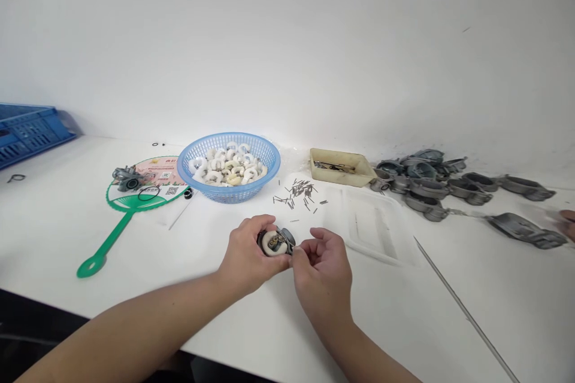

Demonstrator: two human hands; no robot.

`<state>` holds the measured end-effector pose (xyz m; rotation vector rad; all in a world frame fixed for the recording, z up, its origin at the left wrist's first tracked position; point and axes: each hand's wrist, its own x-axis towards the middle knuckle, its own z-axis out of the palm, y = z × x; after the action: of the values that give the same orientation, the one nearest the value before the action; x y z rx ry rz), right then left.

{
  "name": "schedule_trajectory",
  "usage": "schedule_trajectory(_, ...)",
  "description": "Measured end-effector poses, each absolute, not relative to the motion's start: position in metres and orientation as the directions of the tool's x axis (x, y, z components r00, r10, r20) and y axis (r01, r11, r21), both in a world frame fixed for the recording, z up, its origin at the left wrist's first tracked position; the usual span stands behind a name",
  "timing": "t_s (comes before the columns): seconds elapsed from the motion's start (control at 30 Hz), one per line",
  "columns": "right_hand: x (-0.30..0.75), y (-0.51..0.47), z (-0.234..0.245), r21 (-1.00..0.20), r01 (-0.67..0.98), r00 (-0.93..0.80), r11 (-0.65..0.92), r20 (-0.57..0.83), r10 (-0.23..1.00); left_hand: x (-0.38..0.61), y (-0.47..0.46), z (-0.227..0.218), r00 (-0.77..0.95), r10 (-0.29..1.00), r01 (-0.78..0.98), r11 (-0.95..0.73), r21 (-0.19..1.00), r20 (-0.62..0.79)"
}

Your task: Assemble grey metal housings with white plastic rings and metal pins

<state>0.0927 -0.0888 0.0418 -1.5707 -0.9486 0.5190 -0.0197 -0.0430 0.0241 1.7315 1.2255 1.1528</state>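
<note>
My left hand (249, 253) is wrapped round a small carburetor body (284, 236), whose open side faces up. A white C-shaped float (269, 244) sits in it around brass parts. At the carburetor's right edge, my right hand (323, 263) has thumb and forefinger pinched together; whatever is between them is hidden or too small to name. Just beyond my hands lies a loose pile of thin metal pins (302, 190). Many white floats (231, 163) fill a blue plastic basket (229, 193) farther back.
A yellowish tray (344, 175) holds thin tools. Grey metal float bowls (424, 188) are heaped at right, beside a translucent lid (375, 230) and a thin rod (465, 308). At left are another carburetor (129, 178), a green fan (110, 242) and a blue crate (33, 134). Another person's hand (568, 224) shows at right.
</note>
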Motion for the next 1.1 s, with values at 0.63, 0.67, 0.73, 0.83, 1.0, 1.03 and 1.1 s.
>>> schedule_trajectory(0.63, 0.0947, -0.0848, 0.0405, -0.988, 0.155, 0.570, 0.012, 0.100, 0.816, -0.0161, -0.0469, 0.0292, 0.111, 0.934, 0.439, -0.352, 0.827, 0.338)
schedule_trajectory(0.67, 0.0947, -0.0847, 0.0406, -0.988, 0.157, 0.571, 0.007, 0.097, 0.815, -0.0157, -0.0472, 0.0296, 0.108, 0.934, 0.443, -0.353, 0.824, 0.341)
schedule_trajectory(0.73, 0.0946, -0.0843, 0.0405, -0.988, 0.157, 0.578, 0.003, 0.094, 0.811, -0.0149, -0.0480, 0.0308, 0.101, 0.933, 0.449, -0.353, 0.821, 0.346)
schedule_trajectory(0.83, 0.0945, -0.0833, 0.0396, -0.990, 0.138, 0.587, 0.013, 0.093, 0.805, -0.0139, -0.0487, 0.0320, 0.088, 0.933, 0.456, -0.348, 0.819, 0.348)
schedule_trajectory(1.0, 0.0945, -0.0826, 0.0391, -0.991, 0.134, 0.576, 0.013, 0.089, 0.813, -0.0135, -0.0486, 0.0313, 0.069, 0.939, 0.454, -0.331, 0.827, 0.337)
schedule_trajectory(1.03, 0.0946, -0.0828, 0.0393, -0.991, 0.133, 0.575, 0.011, 0.086, 0.813, -0.0136, -0.0487, 0.0311, 0.068, 0.939, 0.458, -0.328, 0.826, 0.336)
schedule_trajectory(1.1, 0.0951, -0.0830, 0.0393, -0.993, 0.121, 0.573, 0.007, 0.075, 0.816, -0.0140, -0.0491, 0.0310, 0.069, 0.942, 0.469, -0.320, 0.823, 0.328)
